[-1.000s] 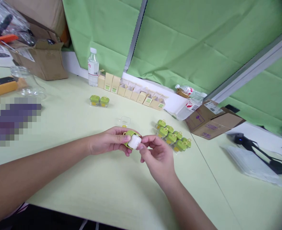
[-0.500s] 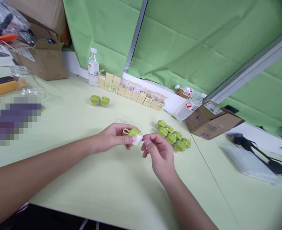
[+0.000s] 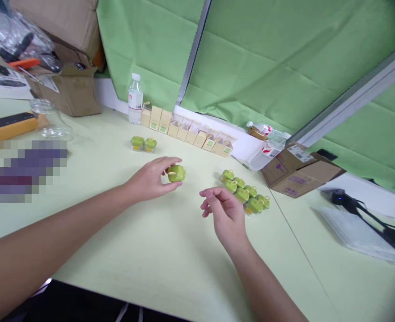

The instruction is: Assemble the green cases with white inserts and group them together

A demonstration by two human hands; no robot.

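Note:
My left hand (image 3: 153, 179) has its thumb and fingers around a small green lid (image 3: 176, 173) with a pale loop, low over the table. Whether the clear base is beneath the lid is hidden. To the right, my right hand (image 3: 226, 212) hovers with its fingers curled and the thumb close to the index finger; anything pinched there is too small to make out. Just beyond it stands a group of several small clear cases with green lids (image 3: 242, 194) and loops. Two more green-lidded cases (image 3: 143, 144) sit behind my left hand.
Small open cartons (image 3: 183, 130) line the back of the table beside an upright water bottle (image 3: 135, 100). Bottles (image 3: 266, 150) and a cardboard box (image 3: 299, 170) lie at right, near a black cable device (image 3: 361, 210). A glass jar (image 3: 51, 125) and an orange-sided power strip (image 3: 9, 126) are at left.
My left hand has moved the green lid away from my right hand, back to where a clear piece lay, and turned its green top toward me. My right hand has hardly moved.

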